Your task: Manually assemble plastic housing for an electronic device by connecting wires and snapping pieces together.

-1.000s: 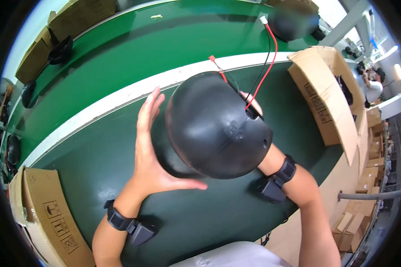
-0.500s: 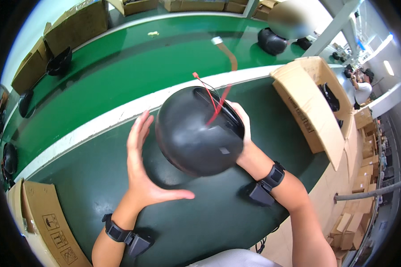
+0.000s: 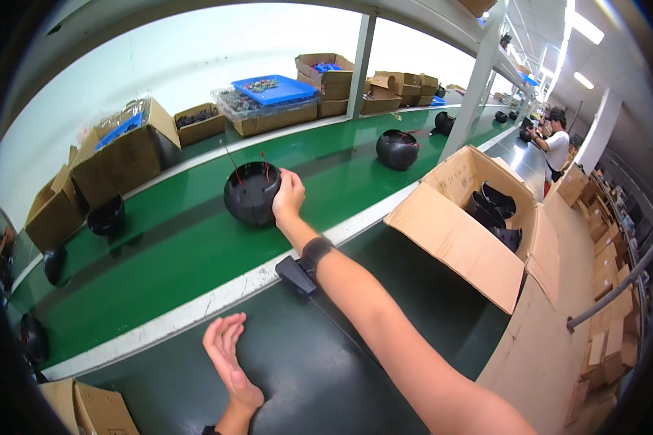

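My right hand [image 3: 289, 196] grips the right side of a round black shell [image 3: 249, 201], with the arm stretched out over the green conveyor belt [image 3: 178, 254]. The shell's open side faces up, and thin red wires stick up out of it. Whether it rests on the belt or hangs just above it, I cannot tell. Over the dark worktable [image 3: 305, 370], nearer to me, my left hand [image 3: 232, 362] is empty, its fingers stretched out and apart from the thumb.
More black shells stand along the belt, one [image 3: 397, 150] with wires to the right. An open carton [image 3: 453, 243] of black curved parts sits at right; another carton [image 3: 105, 409] is at lower left. Boxes and a blue tray [image 3: 272, 90] line the far side. A person [image 3: 557, 145] works farther off.
My right hand has carried the shell away from me, from over the worktable to the belt. The left hand has come away from the shell. The view has tilted up.
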### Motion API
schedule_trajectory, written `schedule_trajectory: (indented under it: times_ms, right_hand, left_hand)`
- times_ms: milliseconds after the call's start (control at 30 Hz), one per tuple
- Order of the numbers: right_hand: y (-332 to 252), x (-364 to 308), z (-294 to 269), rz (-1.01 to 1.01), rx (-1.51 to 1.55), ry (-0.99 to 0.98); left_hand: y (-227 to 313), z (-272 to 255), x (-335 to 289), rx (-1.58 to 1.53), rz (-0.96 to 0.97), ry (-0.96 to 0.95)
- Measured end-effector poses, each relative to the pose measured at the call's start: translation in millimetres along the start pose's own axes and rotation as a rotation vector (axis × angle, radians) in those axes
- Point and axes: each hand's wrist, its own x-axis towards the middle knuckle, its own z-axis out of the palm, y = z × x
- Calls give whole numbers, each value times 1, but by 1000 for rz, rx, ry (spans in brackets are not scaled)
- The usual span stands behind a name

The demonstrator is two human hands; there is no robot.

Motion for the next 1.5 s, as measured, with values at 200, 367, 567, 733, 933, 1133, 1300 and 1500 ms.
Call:
schedule_trajectory:
  times_ms: [200,367,567,733,933,1133,1300,1500]
  right_hand:
    - [21,26,-3,-149,-145,60]
    - [18,35,-6,-204,-264,62]
    - [18,53,-22,-266,-447,-27]
    - [15,88,-38,-502,-462,89]
    - [-77,27,25,-609,-25,-193]
    - [-83,-65,140,-1036,-561,-1135]
    - [-35,-120,212,-1022,-982,-1246]
    - [6,-121,227,-932,-1433,-1142]
  left_hand:
    - [0,9,5,-37,-13,7]
    - [-4,8,7,-58,-14,28]
    - [-10,8,6,-104,41,29]
    - [-9,9,7,-153,55,75]
    - [-9,4,7,-49,118,140]
    - [-12,8,11,-2,3,192]
    - [-12,14,10,70,-88,91]
    - [-11,11,14,33,-38,156]
